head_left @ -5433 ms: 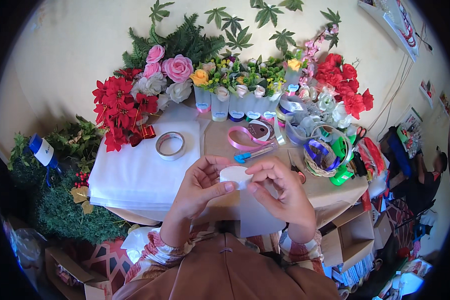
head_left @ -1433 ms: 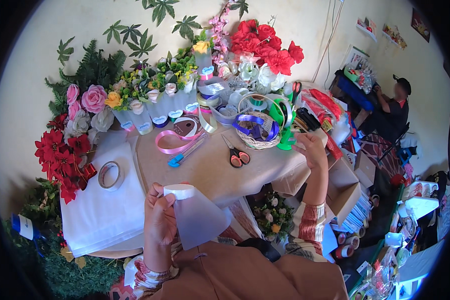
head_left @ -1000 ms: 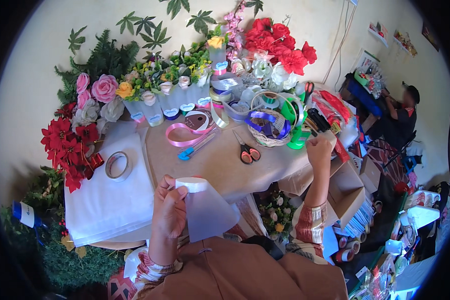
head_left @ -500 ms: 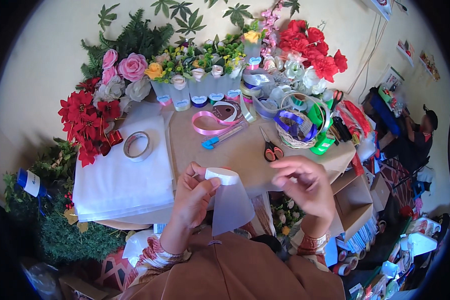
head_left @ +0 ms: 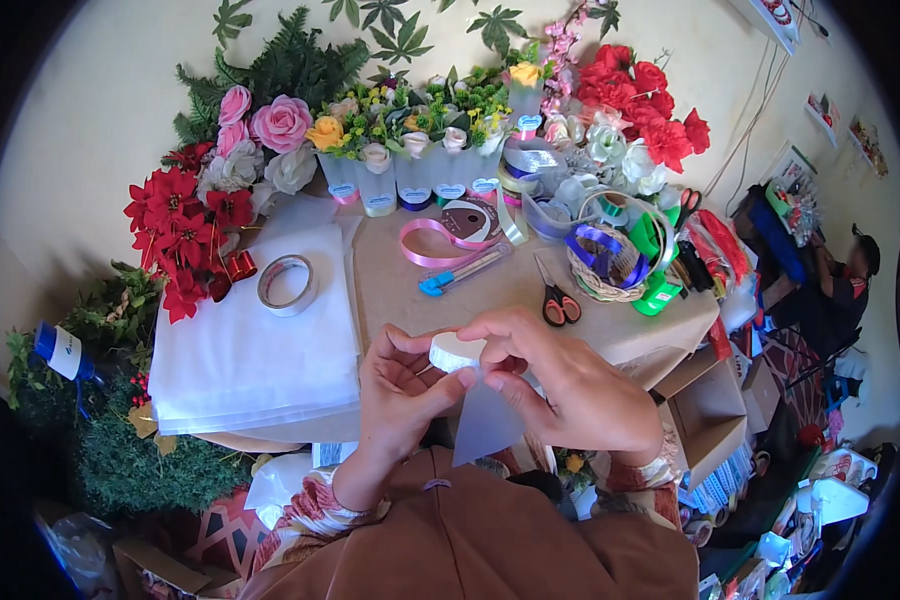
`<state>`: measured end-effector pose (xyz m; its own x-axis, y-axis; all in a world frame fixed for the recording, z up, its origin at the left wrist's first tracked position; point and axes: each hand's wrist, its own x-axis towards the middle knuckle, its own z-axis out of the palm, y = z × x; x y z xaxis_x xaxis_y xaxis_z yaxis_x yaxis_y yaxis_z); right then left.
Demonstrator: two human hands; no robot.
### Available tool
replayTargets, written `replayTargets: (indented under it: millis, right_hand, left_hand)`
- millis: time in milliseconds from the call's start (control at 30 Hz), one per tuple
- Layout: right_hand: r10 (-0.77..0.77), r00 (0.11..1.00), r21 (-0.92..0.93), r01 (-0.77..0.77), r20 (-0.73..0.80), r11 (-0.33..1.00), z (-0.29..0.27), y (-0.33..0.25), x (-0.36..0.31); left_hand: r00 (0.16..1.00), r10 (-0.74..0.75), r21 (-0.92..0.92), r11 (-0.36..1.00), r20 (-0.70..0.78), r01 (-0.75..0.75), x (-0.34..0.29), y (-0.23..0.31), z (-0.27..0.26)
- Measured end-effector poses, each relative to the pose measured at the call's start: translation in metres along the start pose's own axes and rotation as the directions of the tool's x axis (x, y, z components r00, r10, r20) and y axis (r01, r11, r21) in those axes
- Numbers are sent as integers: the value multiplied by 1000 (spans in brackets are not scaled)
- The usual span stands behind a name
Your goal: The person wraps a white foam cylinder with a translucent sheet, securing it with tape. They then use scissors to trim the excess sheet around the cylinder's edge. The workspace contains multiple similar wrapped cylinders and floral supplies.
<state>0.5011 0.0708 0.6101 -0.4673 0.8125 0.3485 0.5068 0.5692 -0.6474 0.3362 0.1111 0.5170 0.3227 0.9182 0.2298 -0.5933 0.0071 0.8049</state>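
A short white round piece [head_left: 455, 350], like a disc with a thick rim, is held between both hands above the table's near edge. From it hangs a translucent sheet [head_left: 480, 430] with a frosted look. My left hand [head_left: 395, 385] pinches the white piece from the left, thumb on its rim. My right hand [head_left: 575, 390] is closed around its right side, with fingertips at the top edge and the thumb by the sheet. Whether the right fingertips grip the piece or the sheet's edge is partly hidden. Black-and-orange scissors [head_left: 560, 305] lie just beyond my right hand.
Translucent sheets [head_left: 240, 370] lie stacked at left under a tape roll [head_left: 288, 286]. A blue utility knife [head_left: 460, 274] and pink ribbon [head_left: 420, 258] lie mid-table. Behind stand frosted flower holders [head_left: 378, 190]; a wicker basket [head_left: 610, 290] stands right. Beyond, another person [head_left: 840, 285] sits.
My right hand has moved left and in, from apart with loose fingers to closing on the white piece. My left hand still holds it. The whole view has shifted slightly.
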Motion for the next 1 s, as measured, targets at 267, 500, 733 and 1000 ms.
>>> replayTargets:
  millis: [267, 500, 733, 1000]
  right_hand:
    - [-5, 1000, -93, 3, -20, 996, 1, -6, 2]
    - [12, 1000, -112, -13, -7, 994, 0, -8, 6]
    - [36, 999, -114, -37, -9, 993, -1, -10, 7]
    - [27, 999, -148, -33, -44, 988, 4, -14, 10]
  left_hand:
    - [992, 122, 71, 990, -18, -120, -3, -2, 3]
    - [975, 223, 144, 965, -18, -218, -4, -4, 3]
    - [972, 235, 157, 960, -10, -231, -4, -4, 3]
    - [962, 272, 184, 946, -13, -265, -3, -5, 2]
